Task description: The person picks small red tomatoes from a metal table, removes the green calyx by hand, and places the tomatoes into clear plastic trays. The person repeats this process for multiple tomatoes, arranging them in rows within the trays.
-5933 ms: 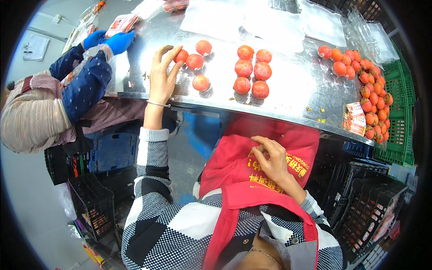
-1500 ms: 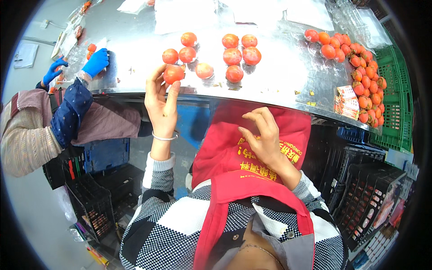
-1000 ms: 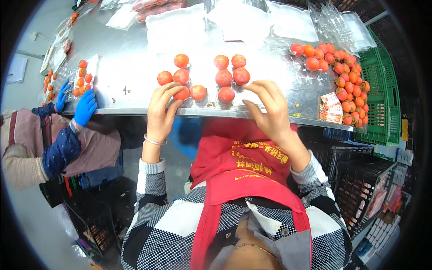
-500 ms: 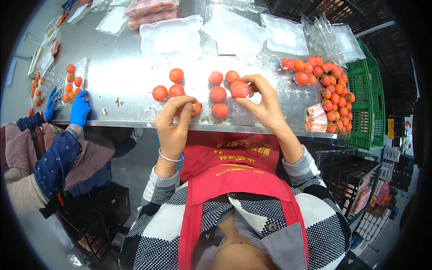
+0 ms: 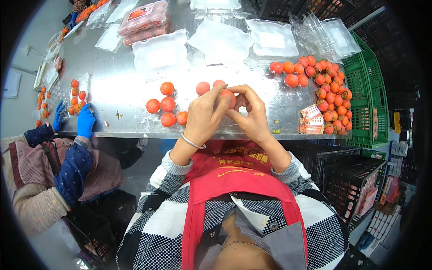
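My left hand (image 5: 203, 116) and my right hand (image 5: 251, 112) meet over the near edge of the steel table, both closed around one orange-red persimmon (image 5: 228, 99). Thumbs and fingertips of both press on it. Just behind them, two more persimmons show, one of them at the left (image 5: 203, 87); whatever lies beneath my hands is hidden. To the left, several persimmons (image 5: 167, 104) sit in a clear plastic tray. On the right is a heap of loose persimmons (image 5: 331, 96), with some in front of it on clear plastic.
Flat white pads (image 5: 220, 40) lie in clear trays along the back. Wrapped fruit packs (image 5: 143, 20) are stacked at back left. Printed cards (image 5: 312, 120) lie near the front right, and a green crate (image 5: 369, 94) stands beyond. A co-worker's blue-gloved hands (image 5: 85, 120) work at far left.
My left hand has left the left tray's near fruit and come right to the persimmon held by my right hand. That persimmon has shifted slightly left in view. The whole view has shifted a little.
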`<state>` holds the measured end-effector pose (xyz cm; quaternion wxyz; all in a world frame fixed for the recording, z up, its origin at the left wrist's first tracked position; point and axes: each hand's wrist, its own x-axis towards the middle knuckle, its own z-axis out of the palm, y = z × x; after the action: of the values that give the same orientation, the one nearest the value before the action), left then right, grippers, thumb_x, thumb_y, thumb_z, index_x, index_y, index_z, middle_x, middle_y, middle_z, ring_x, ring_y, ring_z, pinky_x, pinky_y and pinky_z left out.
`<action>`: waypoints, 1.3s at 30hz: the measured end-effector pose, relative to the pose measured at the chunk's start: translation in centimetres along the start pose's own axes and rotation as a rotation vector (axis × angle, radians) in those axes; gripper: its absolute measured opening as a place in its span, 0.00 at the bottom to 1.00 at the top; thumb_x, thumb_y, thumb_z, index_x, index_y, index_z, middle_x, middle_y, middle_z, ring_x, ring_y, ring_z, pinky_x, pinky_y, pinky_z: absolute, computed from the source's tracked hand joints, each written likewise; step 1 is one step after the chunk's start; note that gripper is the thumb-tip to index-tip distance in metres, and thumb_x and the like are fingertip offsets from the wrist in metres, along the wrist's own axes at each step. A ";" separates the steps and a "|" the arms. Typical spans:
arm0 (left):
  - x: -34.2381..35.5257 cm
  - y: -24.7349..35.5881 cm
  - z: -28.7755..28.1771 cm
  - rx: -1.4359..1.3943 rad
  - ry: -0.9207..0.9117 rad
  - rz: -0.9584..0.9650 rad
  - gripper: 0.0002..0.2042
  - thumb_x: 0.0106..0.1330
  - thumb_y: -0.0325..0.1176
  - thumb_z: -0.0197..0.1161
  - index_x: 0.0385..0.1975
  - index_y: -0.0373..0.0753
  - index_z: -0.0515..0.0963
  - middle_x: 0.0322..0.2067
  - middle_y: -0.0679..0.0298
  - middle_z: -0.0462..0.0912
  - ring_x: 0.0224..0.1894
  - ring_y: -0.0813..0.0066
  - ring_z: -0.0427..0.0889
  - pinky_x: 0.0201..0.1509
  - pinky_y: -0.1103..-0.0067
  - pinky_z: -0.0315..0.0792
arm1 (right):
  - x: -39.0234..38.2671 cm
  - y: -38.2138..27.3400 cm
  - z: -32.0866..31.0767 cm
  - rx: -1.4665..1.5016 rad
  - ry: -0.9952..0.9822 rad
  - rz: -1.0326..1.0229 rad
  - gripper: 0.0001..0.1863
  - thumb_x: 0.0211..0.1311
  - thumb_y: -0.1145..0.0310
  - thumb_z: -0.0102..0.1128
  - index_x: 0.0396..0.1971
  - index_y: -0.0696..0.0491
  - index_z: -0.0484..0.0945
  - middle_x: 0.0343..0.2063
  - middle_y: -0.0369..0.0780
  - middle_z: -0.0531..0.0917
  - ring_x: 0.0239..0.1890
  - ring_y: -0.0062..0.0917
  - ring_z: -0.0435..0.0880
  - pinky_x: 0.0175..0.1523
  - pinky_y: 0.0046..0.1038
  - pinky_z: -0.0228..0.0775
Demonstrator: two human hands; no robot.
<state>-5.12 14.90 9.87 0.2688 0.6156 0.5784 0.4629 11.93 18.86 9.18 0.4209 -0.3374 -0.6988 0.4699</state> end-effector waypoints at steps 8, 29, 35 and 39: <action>-0.1 -0.8 -1.1 -0.539 -0.142 -0.323 0.21 0.85 0.43 0.53 0.56 0.30 0.82 0.30 0.61 0.86 0.25 0.76 0.82 0.28 0.77 0.74 | 0.0 -0.7 0.1 -0.156 0.046 -0.145 0.27 0.53 0.82 0.76 0.55 0.58 0.80 0.46 0.42 0.83 0.34 0.21 0.83 0.40 0.26 0.78; -1.6 -2.8 -6.2 -0.509 0.112 -0.112 0.16 0.71 0.36 0.75 0.46 0.38 0.74 0.30 0.72 0.76 0.27 0.90 0.68 0.29 0.88 0.63 | 2.2 -1.9 6.0 -0.298 -0.011 -0.257 0.29 0.56 0.82 0.74 0.60 0.58 0.78 0.54 0.45 0.83 0.54 0.33 0.86 0.57 0.33 0.81; -2.1 -2.8 -5.9 -0.352 0.227 -0.061 0.13 0.74 0.32 0.70 0.47 0.37 0.72 0.31 0.66 0.78 0.29 0.81 0.77 0.32 0.81 0.72 | 2.2 -1.1 6.3 -0.213 -0.049 -0.236 0.32 0.55 0.84 0.74 0.63 0.59 0.78 0.57 0.45 0.83 0.55 0.30 0.85 0.58 0.32 0.80; -2.8 -2.7 -5.0 -0.417 0.200 0.004 0.10 0.76 0.27 0.64 0.50 0.36 0.72 0.39 0.61 0.80 0.37 0.75 0.83 0.41 0.78 0.78 | 1.7 -0.9 5.2 0.204 -0.156 0.091 0.35 0.60 0.83 0.73 0.69 0.61 0.72 0.63 0.45 0.80 0.61 0.28 0.83 0.65 0.31 0.79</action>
<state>-10.52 11.71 8.93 0.3309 0.4989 0.4927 0.6315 6.43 18.11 9.44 0.3753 -0.2867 -0.6620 0.5820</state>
